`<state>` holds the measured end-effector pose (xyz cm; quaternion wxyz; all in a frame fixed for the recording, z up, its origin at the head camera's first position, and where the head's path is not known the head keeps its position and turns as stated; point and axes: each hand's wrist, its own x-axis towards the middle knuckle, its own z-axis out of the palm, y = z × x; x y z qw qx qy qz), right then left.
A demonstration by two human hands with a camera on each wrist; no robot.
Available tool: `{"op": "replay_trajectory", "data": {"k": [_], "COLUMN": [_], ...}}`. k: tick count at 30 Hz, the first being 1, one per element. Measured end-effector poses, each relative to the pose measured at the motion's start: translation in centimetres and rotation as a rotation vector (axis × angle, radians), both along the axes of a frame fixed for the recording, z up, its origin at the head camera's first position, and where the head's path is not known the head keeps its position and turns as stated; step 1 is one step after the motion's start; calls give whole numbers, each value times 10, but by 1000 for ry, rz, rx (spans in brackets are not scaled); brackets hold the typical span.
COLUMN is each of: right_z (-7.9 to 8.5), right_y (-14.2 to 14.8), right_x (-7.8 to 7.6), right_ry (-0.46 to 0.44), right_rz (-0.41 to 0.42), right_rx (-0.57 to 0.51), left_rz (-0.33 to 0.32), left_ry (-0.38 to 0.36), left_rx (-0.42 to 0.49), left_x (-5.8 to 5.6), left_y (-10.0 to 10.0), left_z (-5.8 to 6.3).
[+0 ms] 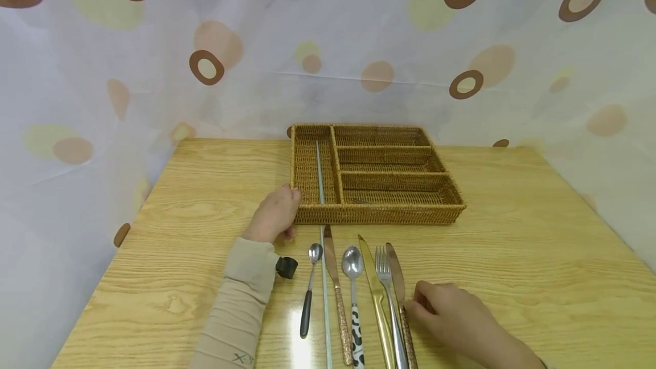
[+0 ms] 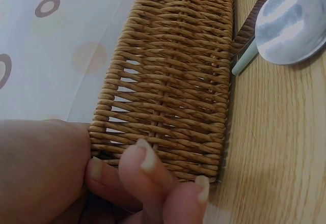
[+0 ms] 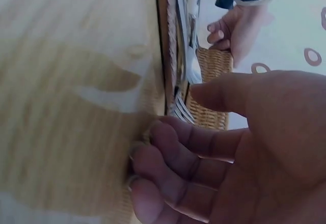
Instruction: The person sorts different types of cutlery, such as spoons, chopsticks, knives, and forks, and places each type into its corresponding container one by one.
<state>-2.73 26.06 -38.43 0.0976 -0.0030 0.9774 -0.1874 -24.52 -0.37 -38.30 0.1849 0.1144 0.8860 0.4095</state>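
Observation:
A wicker cutlery tray (image 1: 379, 215) stands at the back of the table; my left hand (image 1: 274, 214) grips its near left corner, fingers curled there in the left wrist view. One pale chopstick (image 1: 320, 169) lies in the tray's left compartment. In front, another chopstick (image 1: 325, 295) lies beside a small dark-handled spoon (image 1: 310, 289), a copper knife (image 1: 336, 286), a spoon with a spotted handle (image 1: 353, 289), a gold knife (image 1: 376, 295), a fork (image 1: 390, 295) and a second copper knife (image 1: 398, 283). My right hand (image 1: 456, 312) rests loosely curled, holding nothing, beside that last knife.
The wooden table (image 1: 538, 232) backs onto a patterned cloth (image 1: 348, 33), which also hangs along both sides. Three compartments lie stacked on the tray's right. A black band piece (image 1: 287, 267) sits at my left wrist.

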Motion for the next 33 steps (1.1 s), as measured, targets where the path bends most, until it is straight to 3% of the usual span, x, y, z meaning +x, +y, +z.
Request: {"op": "replay_trajectory", "data": {"k": [7,33], "right_z": [-6,-7], "right_y": [-9,-15], "right_x": [2,4], "right_ry": [34,29], "right_rz": [-17,-66], "right_rx": [98,170], "left_rz": [-5,-5], "left_ry": [-1,10], "left_rx": [-1,-4], "left_x": [-1,-1], "left_y": [0,0], "left_z": [-1,0]}}
